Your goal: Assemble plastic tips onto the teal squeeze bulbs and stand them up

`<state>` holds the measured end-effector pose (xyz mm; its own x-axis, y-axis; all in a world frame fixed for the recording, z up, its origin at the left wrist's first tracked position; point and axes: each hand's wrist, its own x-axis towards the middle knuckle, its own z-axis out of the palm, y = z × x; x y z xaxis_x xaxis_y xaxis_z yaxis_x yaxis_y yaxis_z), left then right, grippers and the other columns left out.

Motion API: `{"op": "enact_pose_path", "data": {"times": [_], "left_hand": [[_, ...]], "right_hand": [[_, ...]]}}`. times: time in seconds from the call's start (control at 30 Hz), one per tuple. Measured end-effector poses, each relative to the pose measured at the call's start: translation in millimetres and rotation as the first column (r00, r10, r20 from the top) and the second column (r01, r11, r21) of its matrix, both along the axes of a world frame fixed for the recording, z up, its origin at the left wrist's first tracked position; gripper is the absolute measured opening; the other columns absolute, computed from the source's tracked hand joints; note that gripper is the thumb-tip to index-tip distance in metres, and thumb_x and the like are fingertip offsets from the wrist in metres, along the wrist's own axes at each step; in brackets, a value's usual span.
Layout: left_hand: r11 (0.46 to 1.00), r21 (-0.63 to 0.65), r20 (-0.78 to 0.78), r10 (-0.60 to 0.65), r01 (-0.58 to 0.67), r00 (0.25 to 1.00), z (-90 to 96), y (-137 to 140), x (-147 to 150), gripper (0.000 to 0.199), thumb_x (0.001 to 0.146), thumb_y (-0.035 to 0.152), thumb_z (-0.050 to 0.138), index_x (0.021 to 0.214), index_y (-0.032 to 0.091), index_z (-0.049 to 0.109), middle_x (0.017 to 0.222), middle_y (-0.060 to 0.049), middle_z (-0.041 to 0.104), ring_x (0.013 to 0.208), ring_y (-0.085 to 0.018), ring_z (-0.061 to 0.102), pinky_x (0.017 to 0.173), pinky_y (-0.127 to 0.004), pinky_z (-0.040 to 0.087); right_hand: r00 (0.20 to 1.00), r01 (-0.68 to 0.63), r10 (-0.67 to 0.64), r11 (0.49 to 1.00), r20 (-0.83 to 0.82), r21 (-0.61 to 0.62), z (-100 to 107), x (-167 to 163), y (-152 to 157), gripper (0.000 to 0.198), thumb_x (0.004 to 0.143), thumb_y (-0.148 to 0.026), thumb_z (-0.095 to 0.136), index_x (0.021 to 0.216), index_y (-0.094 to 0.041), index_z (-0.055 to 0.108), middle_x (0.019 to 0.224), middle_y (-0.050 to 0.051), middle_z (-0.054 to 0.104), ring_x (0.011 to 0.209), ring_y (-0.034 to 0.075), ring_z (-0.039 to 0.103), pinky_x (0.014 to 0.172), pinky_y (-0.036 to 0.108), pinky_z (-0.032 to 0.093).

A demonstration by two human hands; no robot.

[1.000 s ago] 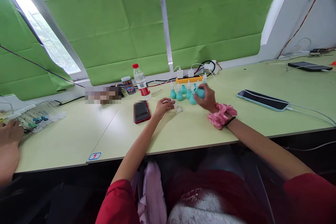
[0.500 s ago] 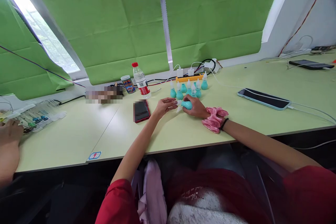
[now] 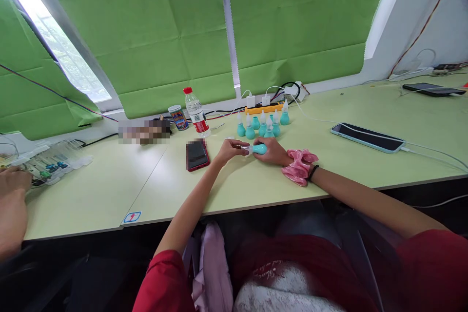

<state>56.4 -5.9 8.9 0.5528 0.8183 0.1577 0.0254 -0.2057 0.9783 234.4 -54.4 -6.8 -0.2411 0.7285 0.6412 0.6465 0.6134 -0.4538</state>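
My right hand [image 3: 273, 151], with a pink scrunchie [image 3: 299, 166] and a black band at its wrist, is closed around a teal squeeze bulb [image 3: 260, 149] lying sideways just above the table. The bulb looks like a nasal aspirator. Its clear nozzle [image 3: 247, 149] points left, and my left hand [image 3: 232, 149] pinches it between thumb and fingers. Behind my hands stands a group of several similar teal bulbs [image 3: 250, 132], most upright with translucent nozzles. One teal bulb [image 3: 255, 122] at the back shows no nozzle.
Left of my hands lie a red-edged phone [image 3: 197, 154], a red-capped water bottle [image 3: 198, 116] and a can [image 3: 178, 118]. A yellow power strip [image 3: 263, 108] with cables runs behind the bulbs. Right, a charging phone [image 3: 367, 137]. Far left, another person's hand [image 3: 14, 187] touches clear plastic packaging [image 3: 54, 161].
My left fingers have closed further over the clear nozzle and shifted slightly right. My right fingers have drawn in around the bulb, which stays in nearly the same place.
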Motion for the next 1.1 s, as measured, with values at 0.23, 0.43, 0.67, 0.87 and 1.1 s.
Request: {"op": "enact_pose_path", "data": {"times": [0.23, 0.43, 0.67, 0.87, 1.1], "left_hand": [[0.984, 0.161, -0.044, 0.086, -0.078, 0.995, 2.6, -4.2, 4.3, 0.028, 0.044, 0.015, 0.075, 0.072, 0.013, 0.070, 0.065, -0.003, 0.066, 0.060, -0.015, 0.058, 0.060, -0.027, 0.046], [0.959, 0.263, -0.073, 0.131, -0.108, 0.989, 5.0, -10.4, 8.5, 0.022, 0.046, 0.013, 0.073, 0.068, 0.013, 0.070, 0.070, -0.005, 0.067, 0.065, -0.016, 0.059, 0.063, -0.028, 0.046], [0.943, 0.305, -0.062, 0.157, -0.131, 0.986, 2.1, -12.9, 11.6, 0.021, 0.049, 0.016, 0.072, 0.070, 0.014, 0.070, 0.076, -0.006, 0.068, 0.070, -0.019, 0.062, 0.065, -0.030, 0.050], [0.927, 0.348, -0.050, 0.165, -0.138, 0.985, -1.5, -18.5, 17.4, 0.020, 0.053, 0.016, 0.070, 0.073, 0.015, 0.070, 0.079, -0.006, 0.069, 0.078, -0.022, 0.062, 0.068, -0.033, 0.052], [0.885, 0.457, -0.071, 0.138, -0.090, 0.988, 5.9, -31.6, 21.4, 0.016, 0.057, 0.010, 0.069, 0.070, 0.020, 0.070, 0.084, -0.005, 0.067, 0.085, -0.021, 0.061, 0.079, -0.033, 0.048]], "right_hand": [[0.987, -0.001, -0.024, 0.988, -0.160, -0.151, 0.4, -3.9, -0.2, 0.018, 0.057, -0.029, 0.060, 0.068, -0.015, 0.056, 0.064, 0.000, 0.055, 0.060, 0.013, 0.048, 0.057, 0.024, 0.036], [0.955, -0.092, -0.036, 0.907, -0.293, -0.410, 2.8, -3.1, 3.0, 0.022, 0.054, -0.030, 0.066, 0.064, -0.015, 0.053, 0.048, -0.006, 0.047, 0.044, 0.009, 0.043, 0.043, 0.021, 0.031], [0.916, -0.290, -0.021, 0.655, -0.401, -0.697, 6.3, 1.7, 6.5, 0.023, 0.077, -0.031, 0.055, 0.065, -0.013, 0.049, 0.044, -0.009, 0.040, 0.033, 0.002, 0.033, 0.032, 0.014, 0.025], [0.869, -0.457, 0.011, 0.403, -0.495, -0.793, 17.9, 9.8, 9.2, 0.027, 0.081, -0.032, 0.048, 0.063, -0.013, 0.044, 0.047, -0.008, 0.039, 0.032, 0.001, 0.028, 0.029, 0.013, 0.020], [0.823, -0.552, 0.036, 0.279, -0.566, -0.785, 24.3, 21.1, 9.9, 0.018, 0.073, -0.028, 0.052, 0.063, -0.016, 0.043, 0.043, -0.007, 0.039, 0.029, 0.003, 0.027, 0.025, 0.014, 0.022]]}}
